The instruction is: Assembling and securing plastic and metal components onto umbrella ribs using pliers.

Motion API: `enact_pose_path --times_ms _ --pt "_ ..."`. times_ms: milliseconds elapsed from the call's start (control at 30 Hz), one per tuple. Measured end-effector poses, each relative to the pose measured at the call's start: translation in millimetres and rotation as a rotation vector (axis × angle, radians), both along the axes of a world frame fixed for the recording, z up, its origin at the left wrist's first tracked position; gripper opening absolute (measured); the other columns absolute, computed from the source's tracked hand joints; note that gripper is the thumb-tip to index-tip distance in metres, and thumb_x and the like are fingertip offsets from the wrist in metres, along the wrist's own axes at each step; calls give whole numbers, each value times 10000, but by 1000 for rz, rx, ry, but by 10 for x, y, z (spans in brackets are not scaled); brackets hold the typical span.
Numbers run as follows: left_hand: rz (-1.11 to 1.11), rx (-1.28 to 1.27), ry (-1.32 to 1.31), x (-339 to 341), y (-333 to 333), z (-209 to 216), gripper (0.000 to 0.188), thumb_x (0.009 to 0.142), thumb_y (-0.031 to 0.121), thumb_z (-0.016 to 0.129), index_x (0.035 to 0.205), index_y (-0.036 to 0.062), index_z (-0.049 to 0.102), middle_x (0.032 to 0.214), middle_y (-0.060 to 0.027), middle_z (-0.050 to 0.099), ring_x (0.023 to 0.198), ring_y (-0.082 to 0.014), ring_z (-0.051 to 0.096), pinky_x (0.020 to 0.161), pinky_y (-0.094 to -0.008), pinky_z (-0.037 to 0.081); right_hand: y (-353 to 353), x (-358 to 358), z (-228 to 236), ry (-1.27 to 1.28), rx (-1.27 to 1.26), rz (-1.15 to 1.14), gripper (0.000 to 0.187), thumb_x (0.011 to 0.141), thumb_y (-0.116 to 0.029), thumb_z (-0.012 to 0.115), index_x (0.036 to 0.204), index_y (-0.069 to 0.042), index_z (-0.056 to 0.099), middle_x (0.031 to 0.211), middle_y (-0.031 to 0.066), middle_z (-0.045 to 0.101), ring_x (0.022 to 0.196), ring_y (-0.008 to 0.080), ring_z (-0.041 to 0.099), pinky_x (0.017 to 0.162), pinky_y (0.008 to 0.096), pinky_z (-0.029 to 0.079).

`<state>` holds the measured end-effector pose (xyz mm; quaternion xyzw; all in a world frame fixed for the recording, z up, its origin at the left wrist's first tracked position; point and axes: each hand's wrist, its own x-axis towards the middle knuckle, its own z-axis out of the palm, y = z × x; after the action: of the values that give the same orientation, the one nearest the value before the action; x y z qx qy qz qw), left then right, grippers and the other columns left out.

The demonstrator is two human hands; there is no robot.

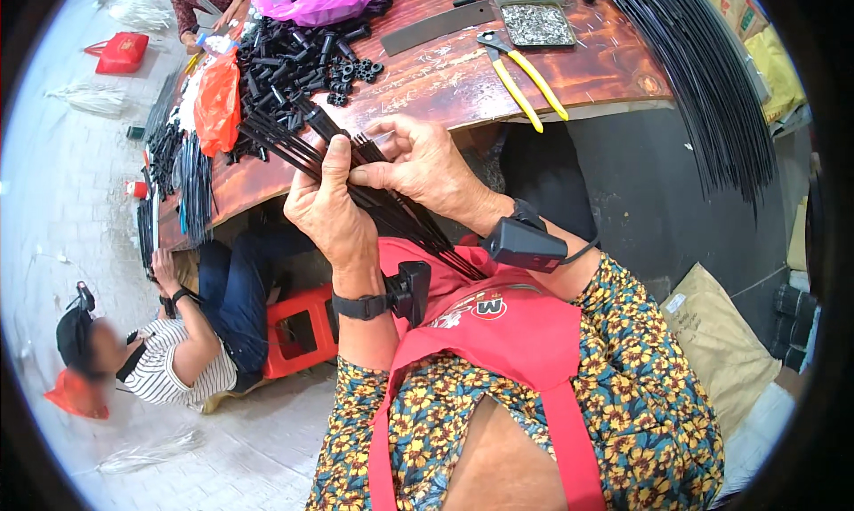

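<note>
A bundle of thin black rods [411, 225] slants across the front of my red apron, with its lower ends against my lap. My left hand [336, 210] is wrapped round the bundle near its upper end, thumb pointing up. The fingers of my right hand [431, 168] close on the same rods from the other side, thumb across them. Some rod tips fan out to the left past my left hand, near the table edge. Between the hands, the fingers partly hide the rods.
On the reddish wooden table [400, 102] lie yellow-handled pliers [522, 77], a flat metal strip [438, 27], a tray of small metal pieces [537, 25] and heaped black tubular parts [276, 71]. Long black rods [703, 84] overhang its right side. A co-worker [178, 342] sits at left by a red stool [301, 331].
</note>
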<state>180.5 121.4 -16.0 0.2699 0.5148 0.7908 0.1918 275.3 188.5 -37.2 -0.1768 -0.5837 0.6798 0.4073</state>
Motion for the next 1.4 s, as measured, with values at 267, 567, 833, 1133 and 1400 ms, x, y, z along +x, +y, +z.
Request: enact_pose_path --times_ms 267,567,833,1133,1400 --pt "-181 49 -203 -45 33 -36 159 893 59 642 1034 -11 621 934 -65 656 794 -156 636 750 -287 527 38 45 50 -108 38 -73 242 730 -118 789 607 -21 604 554 -31 487 560 26 400 467 268 346" --pt "-262 50 -310 -91 -1 -15 198 906 71 624 1086 -11 609 932 -85 662 818 -190 654 752 -304 534 226 28 -62 -92 -207 250 267 776 -286 788 682 -65 673 577 -63 539 465 17 433 390 181 302" --pt "-299 51 -356 -114 13 -19 215 906 112 638 1078 -11 597 932 -100 664 830 -219 661 754 -322 541 140 32 -20 -34 -349 235 252 807 -293 766 723 -68 691 585 -76 524 449 -2 389 382 180 238" --pt "-276 -75 -240 -167 -17 -2 212 917 153 635 989 -47 627 921 -146 682 813 -214 673 735 -309 549 130 -31 -39 93 -419 304 262 799 -300 775 697 -81 674 574 -86 503 443 -13 350 386 191 189" --pt "-227 -90 -141 -145 27 94 193 916 132 632 984 -49 620 874 -141 677 762 -221 673 680 -311 560 73 -82 -47 -30 -296 151 342 800 -333 770 642 -53 651 536 -54 521 444 9 424 380 183 284"
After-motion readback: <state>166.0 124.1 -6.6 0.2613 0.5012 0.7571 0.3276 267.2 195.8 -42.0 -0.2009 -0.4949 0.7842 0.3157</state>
